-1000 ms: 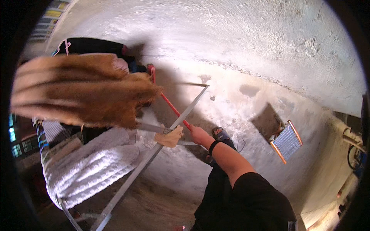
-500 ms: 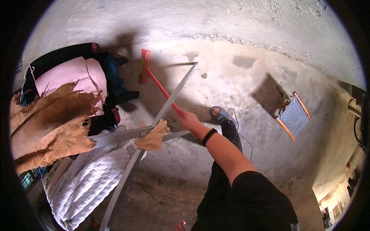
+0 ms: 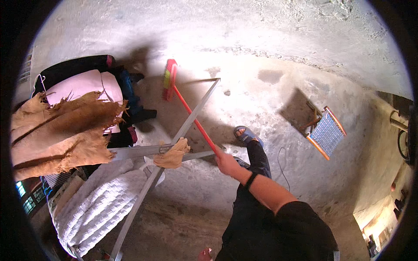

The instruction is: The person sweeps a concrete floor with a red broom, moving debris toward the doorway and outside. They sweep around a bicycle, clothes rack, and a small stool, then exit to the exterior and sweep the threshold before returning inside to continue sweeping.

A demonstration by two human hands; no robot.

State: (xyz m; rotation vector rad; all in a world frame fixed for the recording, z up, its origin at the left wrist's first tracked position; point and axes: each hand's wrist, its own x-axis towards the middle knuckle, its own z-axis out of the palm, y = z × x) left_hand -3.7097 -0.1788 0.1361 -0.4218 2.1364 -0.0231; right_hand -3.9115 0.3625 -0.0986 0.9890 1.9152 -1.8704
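Observation:
My right hand [image 3: 229,163] is closed around the end of the red handle of a broom [image 3: 191,114]. The broom reaches away to the far left, and its red head [image 3: 170,79] has red and yellow-green bristles facing left. Part of the handle passes by the crossed grey metal bars [image 3: 198,106] of a stand, bound at their joint with a tan cloth [image 3: 172,155]. At the bottom edge only a bit of my left hand [image 3: 205,254] shows, too little to read its grip.
Ragged brown fabric [image 3: 61,135] and a white quilted cloth [image 3: 100,204] hang on the stand at left. Behind them lies a pink cloth [image 3: 82,87] on dark bags. A small woven stool [image 3: 327,132] stands right; a thin cord [image 3: 281,163] lies near my sandalled foot [image 3: 248,135].
My right hand has drawn back toward me and slightly right, pulling the broom along. The broom head has shifted a little right and nearer. The view has tilted slightly.

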